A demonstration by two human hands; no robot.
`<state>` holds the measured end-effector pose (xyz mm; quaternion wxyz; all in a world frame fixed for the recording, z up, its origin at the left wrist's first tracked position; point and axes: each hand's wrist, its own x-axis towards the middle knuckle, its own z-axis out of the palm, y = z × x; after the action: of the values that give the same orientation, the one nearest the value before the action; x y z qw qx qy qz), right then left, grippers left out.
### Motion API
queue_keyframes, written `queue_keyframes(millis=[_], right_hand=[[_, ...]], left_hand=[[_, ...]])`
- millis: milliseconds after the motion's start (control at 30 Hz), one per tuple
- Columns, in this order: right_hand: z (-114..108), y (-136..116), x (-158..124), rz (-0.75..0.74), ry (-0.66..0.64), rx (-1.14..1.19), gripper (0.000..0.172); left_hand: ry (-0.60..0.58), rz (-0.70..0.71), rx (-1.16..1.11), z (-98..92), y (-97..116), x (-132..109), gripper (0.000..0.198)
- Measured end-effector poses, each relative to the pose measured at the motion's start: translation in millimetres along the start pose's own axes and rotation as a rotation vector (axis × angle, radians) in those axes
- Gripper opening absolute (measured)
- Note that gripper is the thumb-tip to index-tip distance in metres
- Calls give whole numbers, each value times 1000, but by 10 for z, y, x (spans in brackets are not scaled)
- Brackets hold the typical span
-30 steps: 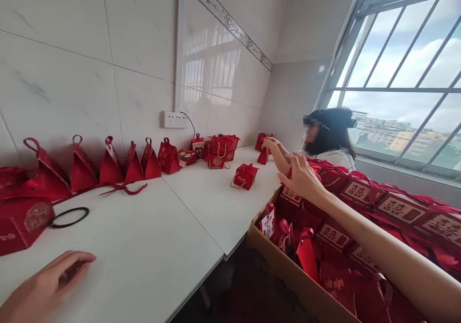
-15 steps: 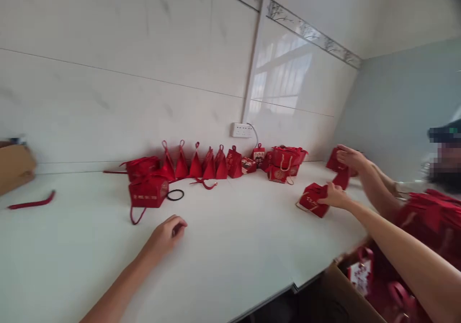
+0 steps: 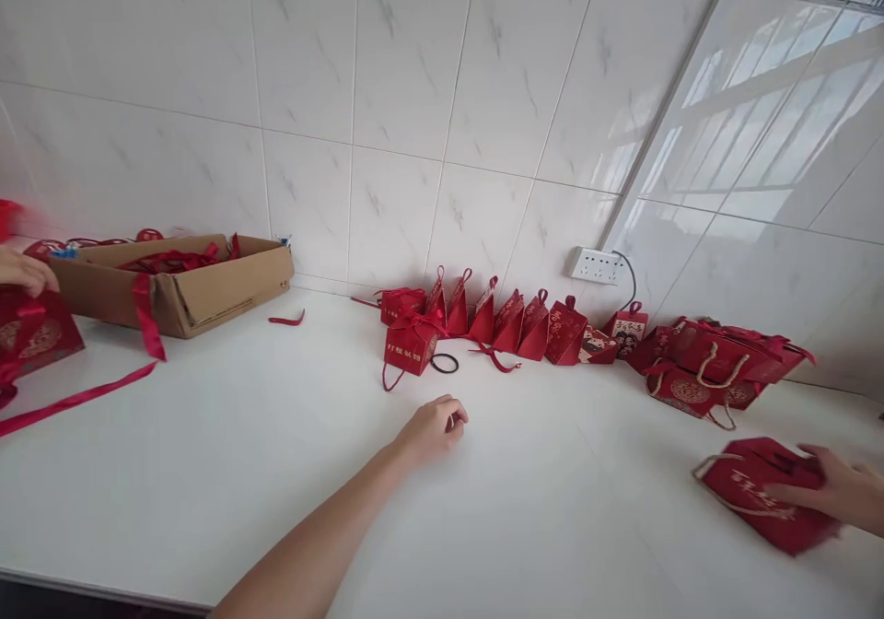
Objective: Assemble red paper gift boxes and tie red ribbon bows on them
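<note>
My left hand [image 3: 434,427] rests over the white table with its fingers curled in, and I see nothing in them. In front of it lie a black hair-tie-like ring [image 3: 445,363] and a red gift box [image 3: 412,347] with gold lettering and a bow. At the right, my right hand [image 3: 825,490] grips a red gift box [image 3: 752,485] with a beige cord handle. That box is tilted and slightly blurred. Behind it sits a stack of red gift boxes [image 3: 732,356] with rope handles.
Several pointed red boxes [image 3: 511,320] line the tiled wall, near a white power strip [image 3: 595,266]. An open cardboard box [image 3: 227,287] of red ribbons stands left. A co-worker's hand [image 3: 24,269] touches a red box [image 3: 48,333] there. Loose ribbon [image 3: 83,398] trails over the table [image 3: 207,472].
The view has swung left, bringing the cardboard box and a hand at the left in. The other person at the right has left the view. My right hand still holds the gift box.
</note>
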<state>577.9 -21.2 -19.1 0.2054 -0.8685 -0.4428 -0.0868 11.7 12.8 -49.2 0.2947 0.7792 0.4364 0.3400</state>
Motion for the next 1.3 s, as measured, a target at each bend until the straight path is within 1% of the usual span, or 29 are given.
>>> queue_keyframes(millis=[33,67,100,133,200,267,300,333,400,433,500,567,633,700,767,833,933,1067,1133,1233,1267,1300], right_hand=[[-87,-291,-148,-34,-151,-8,84],[-183,-611,-317,-114,-229,-24,85],[-285,-943,-502,-206,-277,-40,84],[-387,-1271,-698,-311,-301,-45,79],[-581,-1868,-1097,-473,-315,-67,72],[-726,-2359,-1458,-661,-342,12,64],[-768,-2568,-1603,-740,-362,55,63],[-787,-2755,-1715,-781,-372,101,71],[-758,-3075,-1834,-773,-382,167,91],[-719,-3207,-1851,-755,-395,177,97],[-618,-3416,-1861,-709,-390,194,102],[-510,-3555,-1903,-648,-355,229,102],[-408,-3634,-1998,-583,-285,277,98],[-318,-3671,-2107,-524,-193,324,92],[-242,-3691,-2191,-477,-114,363,88],[-184,-3713,-2241,-433,-88,384,86],[-126,-3743,-2293,-402,-130,399,86],[-91,-3685,-2411,-429,-246,422,85],[-107,-3595,-2477,-480,-275,438,88],[-192,-3437,-2497,-643,-347,501,95],[-226,-3394,-2466,-688,-384,526,94],[-255,-3359,-2416,-707,-412,549,90]], left_hand=[[-2,-3,2,-3,8,1,13],[-2,-6,5,-6,12,5,13],[-4,-7,7,-9,14,11,14],[-9,-2,8,-12,13,17,14],[-20,27,11,-16,7,20,17],[-6,59,8,-25,-6,11,20],[22,61,1,-39,-20,9,24],[67,44,-19,-60,-42,17,30],[154,7,-62,-127,-101,75,43],[223,28,-89,-165,-126,121,50],[313,67,-148,-230,-139,203,59],[385,78,-178,-260,-91,227,67],[421,81,-202,-247,-10,197,74],[425,91,-235,-202,54,155,79],[422,91,-249,-149,70,129,79],[395,97,-255,-105,49,112,77],[330,80,-261,-69,21,81,74],[305,19,-302,-69,51,38,73],[302,29,-347,-84,76,27,73],[350,33,-367,-118,100,22,70],[368,29,-354,-129,104,22,69],[374,33,-334,-140,106,22,67]])
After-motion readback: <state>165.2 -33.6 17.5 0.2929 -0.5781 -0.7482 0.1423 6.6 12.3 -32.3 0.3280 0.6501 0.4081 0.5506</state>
